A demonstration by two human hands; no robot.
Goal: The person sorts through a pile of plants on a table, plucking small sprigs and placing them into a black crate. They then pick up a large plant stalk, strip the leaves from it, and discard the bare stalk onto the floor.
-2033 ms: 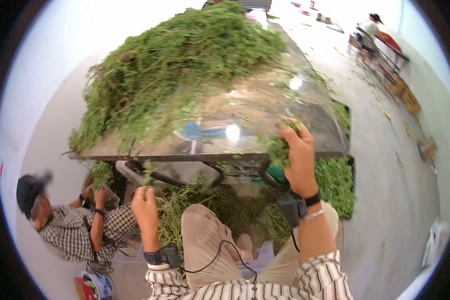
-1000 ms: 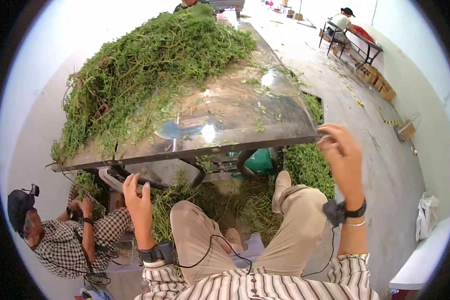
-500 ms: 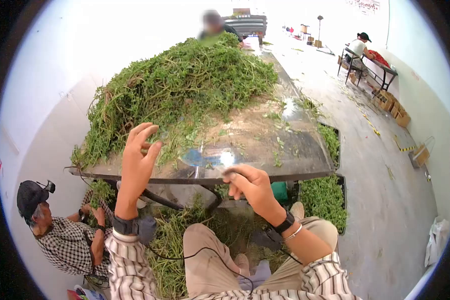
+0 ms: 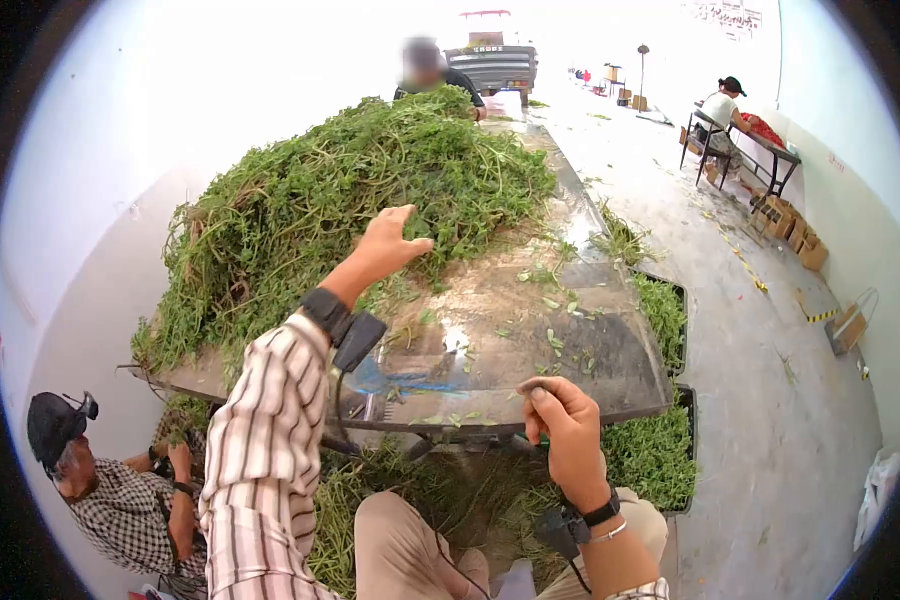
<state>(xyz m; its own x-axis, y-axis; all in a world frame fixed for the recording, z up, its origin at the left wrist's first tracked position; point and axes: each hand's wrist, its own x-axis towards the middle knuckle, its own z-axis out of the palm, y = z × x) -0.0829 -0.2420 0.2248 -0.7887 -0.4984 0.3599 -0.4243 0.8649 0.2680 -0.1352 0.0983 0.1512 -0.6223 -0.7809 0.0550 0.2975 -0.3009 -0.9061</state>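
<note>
My left hand (image 4: pixel 390 245) reaches over the table to the near side of a big heap of leafy green stems (image 4: pixel 310 190). Its thumb stands apart from the outstretched fingers and nothing is held in it. Close to the table's near edge, my right hand (image 4: pixel 567 425) is closed, thumb pressed to the bent index finger. Something small and dark shows at those fingertips, and I cannot tell what it is. Loose leaves and bits of stem lie on the worn tabletop (image 4: pixel 490 370) between the two hands.
Crates of green sprigs (image 4: pixel 650 455) stand by the table's right side. More stems (image 4: pixel 340 520) lie on the floor around my legs. A person in a checked shirt (image 4: pixel 135 510) sits at the left holding greens; another person (image 4: pixel 460 85) is behind the heap. Someone sits at a far table (image 4: pixel 770 145).
My left hand has moved forward and right from the near edge to the heap. My right hand has shifted right and lower in view, staying closed.
</note>
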